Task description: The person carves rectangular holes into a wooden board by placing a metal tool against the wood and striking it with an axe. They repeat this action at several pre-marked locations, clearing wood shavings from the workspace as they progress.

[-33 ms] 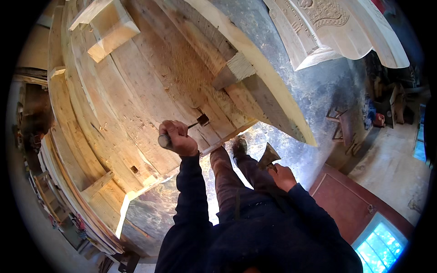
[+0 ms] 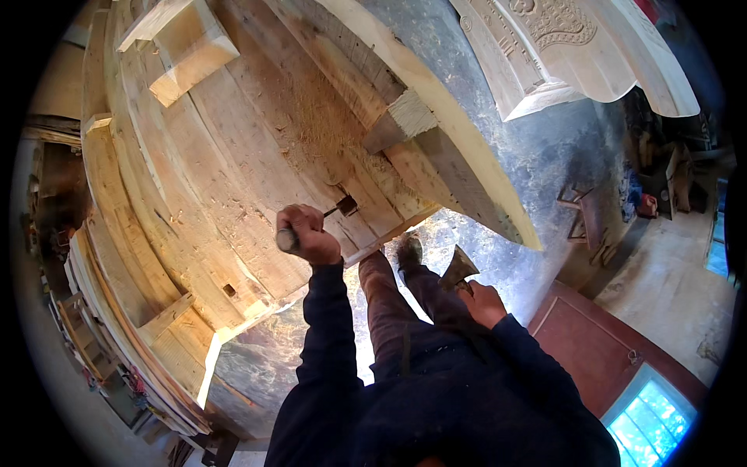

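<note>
My left hand [image 2: 310, 236] is closed around the handle of a chisel [image 2: 288, 240]. The chisel's thin dark shank runs to a square hole [image 2: 347, 205] near the front edge of a large plank panel [image 2: 257, 187]; how deep its tip sits cannot be made out. Low on the right, over my legs, my right hand [image 2: 486, 304] grips a hatchet [image 2: 460, 266] close below its broad metal head. The hatchet is apart from the panel. Another, smaller square hole [image 2: 229, 290] shows farther left in the planks.
Wood chips and dust lie over the planks. A squared timber block [image 2: 194, 74] rises from the panel at far left, and a notched beam [image 2: 405, 121] crosses its right side. A carved board [image 2: 537, 54] stands at far right. Reddish door [image 2: 583, 342] at right.
My left hand and the chisel handle have shifted slightly to the right, toward the square hole. My right hand and the hatchet look unmoved.
</note>
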`<state>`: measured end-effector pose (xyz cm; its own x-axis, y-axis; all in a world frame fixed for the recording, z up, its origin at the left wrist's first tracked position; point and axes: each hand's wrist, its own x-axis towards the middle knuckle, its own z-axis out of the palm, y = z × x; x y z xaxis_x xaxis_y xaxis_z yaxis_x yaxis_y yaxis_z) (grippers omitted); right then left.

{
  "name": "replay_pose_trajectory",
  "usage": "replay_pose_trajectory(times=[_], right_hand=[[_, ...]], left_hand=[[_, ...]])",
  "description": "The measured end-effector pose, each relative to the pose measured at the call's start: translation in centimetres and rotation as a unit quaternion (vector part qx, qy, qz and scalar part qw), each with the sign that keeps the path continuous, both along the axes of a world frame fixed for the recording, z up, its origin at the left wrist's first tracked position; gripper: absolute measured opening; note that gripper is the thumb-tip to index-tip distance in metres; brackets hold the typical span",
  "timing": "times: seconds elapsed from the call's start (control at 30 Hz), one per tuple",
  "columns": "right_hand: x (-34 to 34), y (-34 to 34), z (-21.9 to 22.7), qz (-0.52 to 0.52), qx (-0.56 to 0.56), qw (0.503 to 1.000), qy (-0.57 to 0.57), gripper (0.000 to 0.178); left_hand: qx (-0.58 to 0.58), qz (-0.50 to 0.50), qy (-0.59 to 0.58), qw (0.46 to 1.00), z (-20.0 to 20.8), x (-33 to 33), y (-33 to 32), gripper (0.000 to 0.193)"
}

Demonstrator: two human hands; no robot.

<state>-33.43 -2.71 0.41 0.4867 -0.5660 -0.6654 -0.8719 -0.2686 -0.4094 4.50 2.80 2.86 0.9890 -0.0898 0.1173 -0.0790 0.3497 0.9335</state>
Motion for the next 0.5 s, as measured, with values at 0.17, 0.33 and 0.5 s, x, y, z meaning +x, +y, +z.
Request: replay_pose_trajectory(times=[0.17,0.33,0.5], right_hand=[[0.4,0.2,0.2,0.026,0.020,0.999,0.028,0.044],[1.6,0.2,0.9,0.024,0.020,0.999,0.017,0.043],[1.5,0.4,0.8,0.010,0.020,1.000,0.016,0.041]], left_hand=[[0.069,-0.001,-0.117,0.991,-1.7,-1.5,-1.2,0.038],[0.046,-0.017,-0.114,0.992,-2.2,-3.2,-0.7,0.034],[0.090,0.008,-0.102,0.991,-3.3,-3.5,-1.6,0.034]])
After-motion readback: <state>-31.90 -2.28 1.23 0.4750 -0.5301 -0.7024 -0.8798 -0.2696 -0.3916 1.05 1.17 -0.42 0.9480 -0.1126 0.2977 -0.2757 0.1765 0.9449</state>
